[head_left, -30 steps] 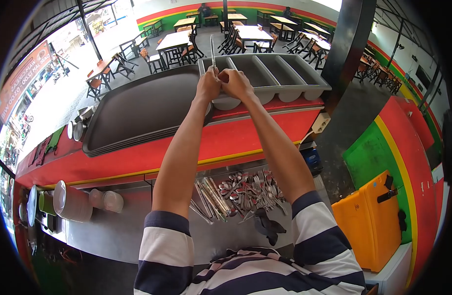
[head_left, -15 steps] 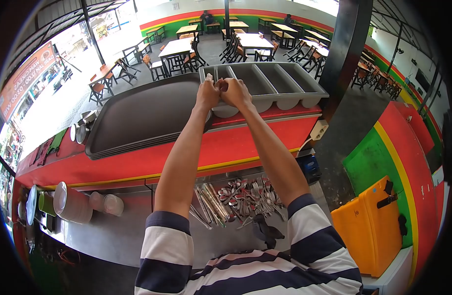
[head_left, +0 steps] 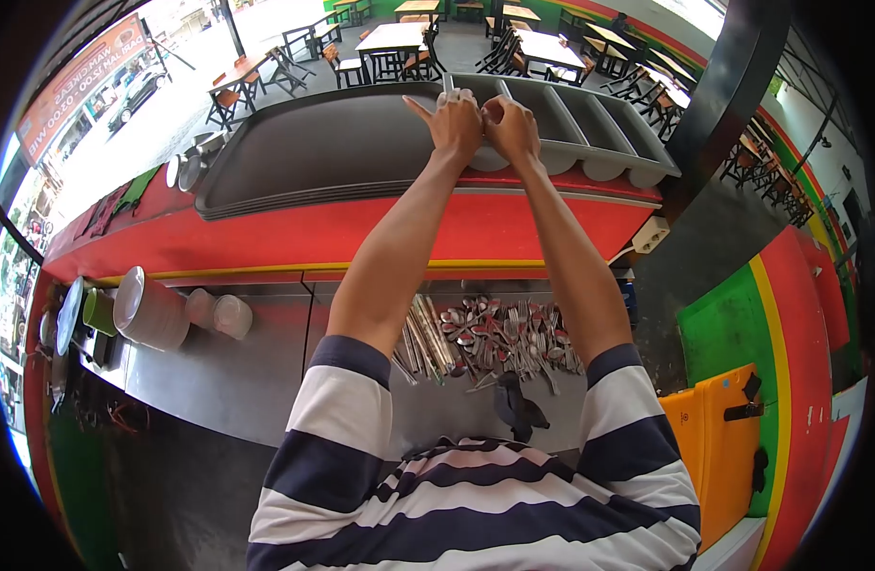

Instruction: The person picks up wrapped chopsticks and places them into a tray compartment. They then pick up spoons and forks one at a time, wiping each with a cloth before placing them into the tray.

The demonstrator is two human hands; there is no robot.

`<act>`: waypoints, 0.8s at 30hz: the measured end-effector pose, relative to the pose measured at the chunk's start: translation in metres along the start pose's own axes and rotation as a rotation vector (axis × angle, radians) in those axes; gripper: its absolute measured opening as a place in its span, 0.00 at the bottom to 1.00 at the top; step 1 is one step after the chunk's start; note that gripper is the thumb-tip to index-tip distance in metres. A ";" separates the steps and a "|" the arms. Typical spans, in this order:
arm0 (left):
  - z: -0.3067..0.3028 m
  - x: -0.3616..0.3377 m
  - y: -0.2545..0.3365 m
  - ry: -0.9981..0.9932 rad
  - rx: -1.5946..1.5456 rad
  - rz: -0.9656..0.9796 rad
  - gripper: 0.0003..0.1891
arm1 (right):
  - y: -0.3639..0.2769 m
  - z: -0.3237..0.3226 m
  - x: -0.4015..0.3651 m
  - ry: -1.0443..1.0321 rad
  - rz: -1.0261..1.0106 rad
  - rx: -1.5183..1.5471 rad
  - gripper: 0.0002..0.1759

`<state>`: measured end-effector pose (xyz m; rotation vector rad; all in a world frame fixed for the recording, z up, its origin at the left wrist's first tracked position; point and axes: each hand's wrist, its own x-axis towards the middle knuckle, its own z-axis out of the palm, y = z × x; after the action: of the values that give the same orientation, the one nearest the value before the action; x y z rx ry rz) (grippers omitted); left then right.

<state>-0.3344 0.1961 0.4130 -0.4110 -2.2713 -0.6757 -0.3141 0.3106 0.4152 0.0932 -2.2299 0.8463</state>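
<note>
Both hands are over the left end of a grey compartmented cutlery tray (head_left: 604, 152) on the red counter. My left hand (head_left: 457, 126) has one finger stuck out to the left and the others curled; what they hold, if anything, is hidden. Beside it, nearly touching, my right hand (head_left: 512, 128) is closed with curled fingers, its contents hidden too. Stacked dark serving trays (head_left: 314, 143) lie left of my hands. Below, on the metal worktop, are a pile of spoons and forks (head_left: 514, 333), a bundle of chopsticks (head_left: 426, 338) and a black cloth-like item (head_left: 519, 407).
Metal cups (head_left: 192, 171) and folded cloths (head_left: 114, 205) sit at the counter's left. Stacked plastic bowls (head_left: 152, 309) stand on the worktop. A dark post (head_left: 733, 86) rises past the cutlery tray. An orange box (head_left: 714, 447) is at right, dining tables (head_left: 392, 38) beyond.
The view has tipped down and shifted, so counter and hands appear higher and further right. A finger of my left hand now sticks out to the left, and the hands are slightly further apart.
</note>
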 end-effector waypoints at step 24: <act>0.012 -0.521 -0.152 -0.445 0.152 -1.127 0.25 | -0.007 0.145 -0.368 -0.539 0.316 0.687 0.11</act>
<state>-0.0528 0.0315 -0.0214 0.9731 -2.8581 -0.9806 -0.1344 0.1525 0.1007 0.3299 -2.3530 1.9256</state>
